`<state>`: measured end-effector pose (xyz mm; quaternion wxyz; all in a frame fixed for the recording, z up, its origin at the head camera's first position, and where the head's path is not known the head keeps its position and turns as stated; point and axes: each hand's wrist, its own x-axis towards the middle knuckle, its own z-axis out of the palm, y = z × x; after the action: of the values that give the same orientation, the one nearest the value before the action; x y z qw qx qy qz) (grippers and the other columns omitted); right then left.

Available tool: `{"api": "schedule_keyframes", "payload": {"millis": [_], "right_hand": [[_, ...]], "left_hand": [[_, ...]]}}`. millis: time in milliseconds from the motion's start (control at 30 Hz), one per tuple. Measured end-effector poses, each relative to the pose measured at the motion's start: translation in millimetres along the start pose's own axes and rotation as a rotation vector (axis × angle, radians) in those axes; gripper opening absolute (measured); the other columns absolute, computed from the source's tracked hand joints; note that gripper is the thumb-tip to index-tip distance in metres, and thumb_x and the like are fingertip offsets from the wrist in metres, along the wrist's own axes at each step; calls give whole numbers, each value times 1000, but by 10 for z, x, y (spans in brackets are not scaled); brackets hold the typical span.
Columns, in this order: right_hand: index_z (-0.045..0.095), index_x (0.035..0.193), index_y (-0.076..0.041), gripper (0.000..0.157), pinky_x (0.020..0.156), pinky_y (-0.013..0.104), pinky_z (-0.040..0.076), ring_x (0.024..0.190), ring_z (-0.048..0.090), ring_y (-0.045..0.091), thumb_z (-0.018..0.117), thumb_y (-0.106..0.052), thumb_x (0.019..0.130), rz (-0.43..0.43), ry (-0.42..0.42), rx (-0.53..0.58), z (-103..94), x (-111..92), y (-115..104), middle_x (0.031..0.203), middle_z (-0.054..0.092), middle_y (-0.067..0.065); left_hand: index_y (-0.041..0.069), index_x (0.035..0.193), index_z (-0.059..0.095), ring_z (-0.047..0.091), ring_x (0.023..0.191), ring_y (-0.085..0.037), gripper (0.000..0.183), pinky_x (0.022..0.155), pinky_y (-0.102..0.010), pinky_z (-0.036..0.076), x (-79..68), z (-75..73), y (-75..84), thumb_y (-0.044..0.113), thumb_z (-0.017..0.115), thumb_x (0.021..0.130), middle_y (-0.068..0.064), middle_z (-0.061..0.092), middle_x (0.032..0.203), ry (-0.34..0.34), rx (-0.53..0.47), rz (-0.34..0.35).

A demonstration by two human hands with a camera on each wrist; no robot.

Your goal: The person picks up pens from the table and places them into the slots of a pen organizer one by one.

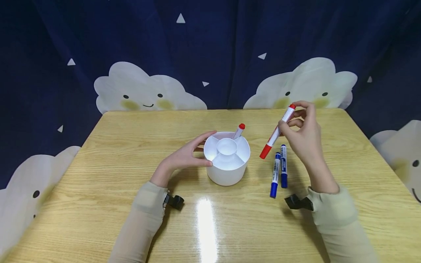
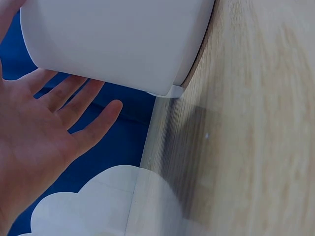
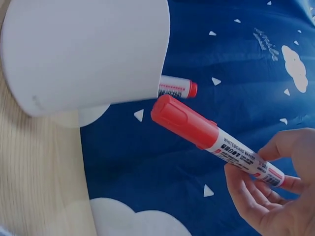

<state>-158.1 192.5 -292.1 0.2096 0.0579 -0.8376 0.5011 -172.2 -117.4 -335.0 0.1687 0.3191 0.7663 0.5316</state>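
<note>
A white round pen holder (image 1: 227, 175) with several compartments stands mid-table. My left hand (image 1: 185, 155) grips its left side, thumb at the front and fingers toward the back. In the left wrist view, the left hand (image 2: 44, 123) spreads beside the holder's wall (image 2: 118, 39). One red-ended marker (image 1: 239, 131) stands in the back right compartment. Above the table, to the holder's right, my right hand (image 1: 306, 135) pinches a second red whiteboard marker (image 1: 277, 132), tilted with its red cap down to the left. That cap (image 3: 184, 120) points toward the holder in the right wrist view.
Two blue-capped markers (image 1: 275, 175) (image 1: 284, 166) lie side by side on the wooden table (image 1: 131, 146), below and left of my right hand. A dark blue curtain (image 1: 210, 44) with white clouds hangs behind the table's back edge. Black wrist straps sit on both sleeves.
</note>
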Motion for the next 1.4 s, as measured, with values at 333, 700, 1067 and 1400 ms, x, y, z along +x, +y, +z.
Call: {"api": "schedule_keyframes", "payload": {"millis": [333, 700, 1067, 1400], "right_hand": [[38, 124, -11, 52, 58, 22, 54, 71, 59, 11, 58, 6, 80, -121, 69, 281, 122, -19, -201, 98, 46, 5], [41, 121, -2, 48, 61, 15, 52, 79, 55, 11, 59, 7, 78, -256, 102, 223, 290, -49, -275, 101, 47, -2], [47, 108, 4, 35, 63, 13, 51, 81, 57, 8, 65, 2, 78, -289, -25, 114, 343, -81, -263, 99, 51, -2], [52, 92, 4, 23, 62, 13, 51, 80, 55, 6, 68, 2, 76, -297, -133, 43, 410, -104, -260, 92, 54, 8]], "left_hand": [[24, 144, 24, 38, 124, -23, 88, 101, -45, 34, 58, -14, -303, 22, 76, 74, 2, 32, 143, 13, 4, 24], [23, 144, 24, 39, 124, -23, 88, 101, -45, 34, 58, -9, -296, 25, 76, 73, 2, 32, 143, 9, 1, 27], [7, 144, 22, 38, 124, -31, 87, 101, -47, 33, -6, -3, -1, 15, 74, 75, -10, 31, 143, -5, -3, 8], [14, 145, 22, 38, 124, -27, 86, 102, -46, 33, 18, -8, -84, 14, 73, 75, -6, 30, 144, -6, -13, 10]]}}
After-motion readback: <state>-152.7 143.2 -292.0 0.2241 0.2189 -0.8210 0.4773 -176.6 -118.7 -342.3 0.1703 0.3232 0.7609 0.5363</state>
